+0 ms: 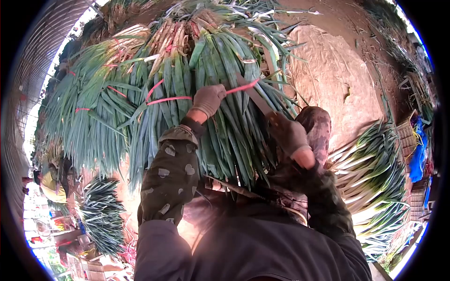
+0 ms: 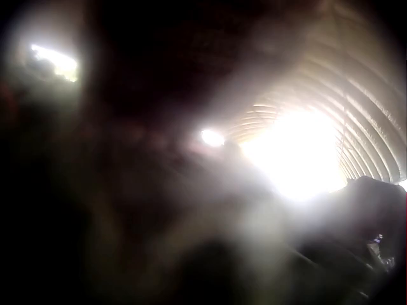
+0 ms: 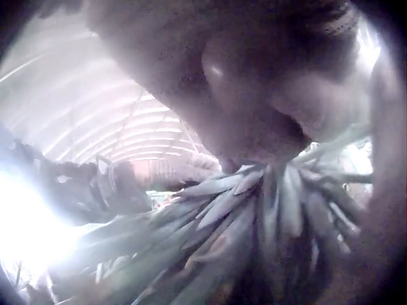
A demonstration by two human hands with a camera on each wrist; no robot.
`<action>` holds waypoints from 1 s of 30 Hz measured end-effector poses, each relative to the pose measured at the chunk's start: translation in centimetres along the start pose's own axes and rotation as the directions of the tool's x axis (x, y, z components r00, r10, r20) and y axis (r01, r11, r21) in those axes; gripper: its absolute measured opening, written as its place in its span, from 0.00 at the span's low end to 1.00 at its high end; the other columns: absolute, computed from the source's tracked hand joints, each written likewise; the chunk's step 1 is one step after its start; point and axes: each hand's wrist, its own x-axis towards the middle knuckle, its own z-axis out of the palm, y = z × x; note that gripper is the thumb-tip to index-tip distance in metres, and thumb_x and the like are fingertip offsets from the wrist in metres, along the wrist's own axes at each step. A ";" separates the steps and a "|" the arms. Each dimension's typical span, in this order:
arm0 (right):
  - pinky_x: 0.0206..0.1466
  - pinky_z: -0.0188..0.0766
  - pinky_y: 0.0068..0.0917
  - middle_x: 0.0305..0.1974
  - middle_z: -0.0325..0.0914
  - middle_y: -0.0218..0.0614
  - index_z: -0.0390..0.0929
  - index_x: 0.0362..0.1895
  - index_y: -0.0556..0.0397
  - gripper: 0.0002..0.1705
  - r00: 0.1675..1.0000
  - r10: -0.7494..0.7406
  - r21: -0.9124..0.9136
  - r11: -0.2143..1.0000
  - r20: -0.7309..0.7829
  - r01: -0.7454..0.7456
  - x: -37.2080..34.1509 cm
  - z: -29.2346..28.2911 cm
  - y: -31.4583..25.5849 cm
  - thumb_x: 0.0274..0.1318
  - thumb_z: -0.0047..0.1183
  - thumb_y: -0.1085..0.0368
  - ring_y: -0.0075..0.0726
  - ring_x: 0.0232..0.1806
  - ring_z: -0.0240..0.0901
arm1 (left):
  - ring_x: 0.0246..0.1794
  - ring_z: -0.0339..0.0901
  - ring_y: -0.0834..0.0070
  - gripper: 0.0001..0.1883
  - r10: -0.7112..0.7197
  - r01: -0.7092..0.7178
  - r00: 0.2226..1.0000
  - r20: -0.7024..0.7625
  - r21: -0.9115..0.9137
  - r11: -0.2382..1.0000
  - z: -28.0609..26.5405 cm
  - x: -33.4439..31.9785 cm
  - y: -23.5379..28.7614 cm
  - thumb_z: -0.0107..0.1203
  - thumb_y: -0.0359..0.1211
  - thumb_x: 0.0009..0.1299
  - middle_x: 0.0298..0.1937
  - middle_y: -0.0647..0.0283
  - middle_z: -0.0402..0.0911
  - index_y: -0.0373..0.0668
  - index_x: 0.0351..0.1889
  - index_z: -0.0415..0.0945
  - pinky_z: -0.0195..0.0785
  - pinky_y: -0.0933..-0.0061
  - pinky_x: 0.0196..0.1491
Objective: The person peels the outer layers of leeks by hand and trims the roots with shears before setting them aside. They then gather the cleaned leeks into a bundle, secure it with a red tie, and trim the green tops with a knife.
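My gloved left hand (image 1: 208,99) grips a pink-red tie (image 1: 243,87) on top of a big bundle of green onions (image 1: 225,65). From its fist, one end of the tie stretches right. In my gloved right hand (image 1: 289,135) is a knife (image 1: 257,99), its long flat blade pointing up and left, overlapping the tie near the tip. The right wrist view shows the right hand (image 3: 273,82) large and blurred, close above the fanned leaves (image 3: 222,210). Dark blur covers most of the left wrist view.
More tied green onion bundles (image 1: 89,103) lie to the left. Loose onions with pale stalks (image 1: 361,178) spread at the right, below a tan sheet (image 1: 333,75). Crates (image 1: 408,136) and blue cloth (image 1: 418,157) stand at the far right. Another pile (image 1: 101,210) lies lower left.
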 end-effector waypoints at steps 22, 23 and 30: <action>0.15 0.58 0.19 0.24 0.67 0.22 0.75 0.55 0.41 0.18 0.905 0.150 0.617 0.686 0.399 -0.386 19.2 -1.5 -4.6 0.61 0.52 0.69 0.18 0.15 0.60 | 0.43 0.81 0.68 0.11 0.093 0.138 0.935 -0.342 0.594 0.793 -40.1 10.3 -5.2 0.49 0.32 0.75 0.44 0.58 0.84 0.46 0.47 0.82 0.75 0.70 0.50; 0.15 0.58 0.20 0.24 0.66 0.21 0.76 0.54 0.40 0.17 0.885 0.223 0.602 0.663 0.409 -0.445 20.5 -0.3 -5.0 0.62 0.52 0.68 0.18 0.15 0.61 | 0.43 0.81 0.68 0.11 0.068 0.087 0.973 -0.222 0.619 0.781 -36.8 13.2 -7.1 0.49 0.33 0.75 0.44 0.58 0.84 0.46 0.46 0.82 0.75 0.70 0.50; 0.14 0.52 0.16 0.23 0.67 0.23 0.73 0.62 0.40 0.18 0.821 0.217 0.683 0.466 0.528 -0.563 23.4 -0.1 -3.8 0.70 0.50 0.60 0.15 0.14 0.57 | 0.42 0.82 0.50 0.08 -0.214 0.236 0.952 -0.221 0.077 0.969 -13.0 27.4 -18.2 0.59 0.36 0.64 0.39 0.50 0.85 0.47 0.37 0.85 0.74 0.54 0.46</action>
